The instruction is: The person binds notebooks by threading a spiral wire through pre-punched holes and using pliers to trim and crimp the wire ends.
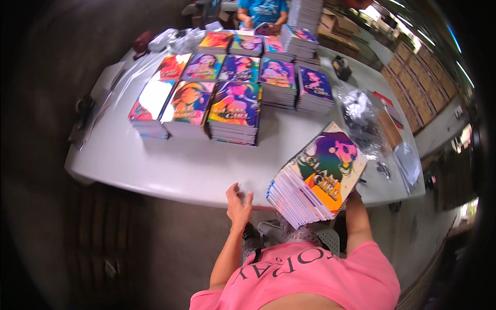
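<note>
A thick stack of spiral notebooks with a colourful illustrated cover is tilted over the front edge of the white table. My right hand supports it from its right side; most of its fingers are hidden behind the stack. Just left of the stack, my left hand is at the table edge, fingers curved and apart, holding nothing. Farther back stand several rows of notebook piles, among them a multicoloured front pile, an orange-toned pile and a purple pile.
Crumpled clear plastic wrap lies along the table's right side, near a black tape dispenser. Across the table a person in a blue shirt handles a notebook. Stacked cardboard boxes stand at the right; more plastic lies at the far left.
</note>
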Demonstrator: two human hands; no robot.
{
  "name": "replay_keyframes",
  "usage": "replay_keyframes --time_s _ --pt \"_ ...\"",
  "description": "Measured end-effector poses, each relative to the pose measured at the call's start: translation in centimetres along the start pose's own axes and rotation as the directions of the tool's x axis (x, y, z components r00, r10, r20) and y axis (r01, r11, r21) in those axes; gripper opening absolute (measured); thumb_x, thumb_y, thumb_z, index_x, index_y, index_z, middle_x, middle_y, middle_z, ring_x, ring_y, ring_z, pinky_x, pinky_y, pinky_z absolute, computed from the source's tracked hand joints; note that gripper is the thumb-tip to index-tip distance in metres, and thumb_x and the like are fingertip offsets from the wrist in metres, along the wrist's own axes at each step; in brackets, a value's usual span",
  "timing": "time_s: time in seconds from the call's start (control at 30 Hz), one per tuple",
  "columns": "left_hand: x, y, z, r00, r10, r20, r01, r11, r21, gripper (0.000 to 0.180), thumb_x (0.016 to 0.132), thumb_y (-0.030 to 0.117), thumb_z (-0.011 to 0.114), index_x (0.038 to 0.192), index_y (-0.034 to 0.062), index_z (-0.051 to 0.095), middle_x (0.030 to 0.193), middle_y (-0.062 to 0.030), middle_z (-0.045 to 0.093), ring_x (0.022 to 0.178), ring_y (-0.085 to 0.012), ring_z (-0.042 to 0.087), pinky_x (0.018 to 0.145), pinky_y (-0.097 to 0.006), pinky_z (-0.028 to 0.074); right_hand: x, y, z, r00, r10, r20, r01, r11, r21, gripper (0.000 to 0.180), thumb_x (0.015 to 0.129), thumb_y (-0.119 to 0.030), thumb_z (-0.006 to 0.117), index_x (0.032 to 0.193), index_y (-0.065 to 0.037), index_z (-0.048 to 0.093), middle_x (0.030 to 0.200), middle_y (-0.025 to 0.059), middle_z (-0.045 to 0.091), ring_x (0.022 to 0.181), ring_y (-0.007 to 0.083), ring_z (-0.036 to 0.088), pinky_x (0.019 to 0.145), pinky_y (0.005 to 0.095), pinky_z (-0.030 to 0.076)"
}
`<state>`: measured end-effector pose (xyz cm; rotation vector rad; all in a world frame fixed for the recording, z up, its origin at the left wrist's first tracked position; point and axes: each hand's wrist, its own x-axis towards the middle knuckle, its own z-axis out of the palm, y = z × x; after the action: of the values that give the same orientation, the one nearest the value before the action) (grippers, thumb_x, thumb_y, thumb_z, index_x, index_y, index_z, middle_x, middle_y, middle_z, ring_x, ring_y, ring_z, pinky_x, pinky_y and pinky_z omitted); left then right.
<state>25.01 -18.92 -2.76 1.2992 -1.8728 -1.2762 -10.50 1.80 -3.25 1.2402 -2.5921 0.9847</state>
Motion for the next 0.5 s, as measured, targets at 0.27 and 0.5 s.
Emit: replay_keyframes --time_s 0.27,0.5 --pt "0.3 -0.6 0.2 0.995 0.088 0.036 -0.091 0.993 0.076 0.048 0.079 0.019 0.065 0.121 0.0046 0.045 0.114 -0.0092 0.047 0.087 -0.0183 0.055 0.071 -0.031 0.047 -1.2 1.4 3.2 0.992 -0.016 -0.129 0.029 0.994 0.101 0.026 0.078 -0.008 0.051 0.101 0.0 0.058 0.107 0.0223 0.056 0.102 0.0358 0.052 0.087 0.0412 0.042" --pt "0.2 -2.7 -0.7 0.944 0.3 0.135 -0.315 0.943 0.108 0.047 0.076 0.014 0.065 0.118 0.0021 0.045 0.12 -0.0147 0.04 0.104 -0.0282 0.046 0.087 -0.035 0.041 -2.2 3.3 6.1 0.964 0.134 -0.228 -0.056 0.946 0.318 0.031 0.079 -0.016 0.051 0.106 -0.001 0.056 0.108 0.021 0.056 0.103 0.0363 0.051 0.087 0.0413 0.041"
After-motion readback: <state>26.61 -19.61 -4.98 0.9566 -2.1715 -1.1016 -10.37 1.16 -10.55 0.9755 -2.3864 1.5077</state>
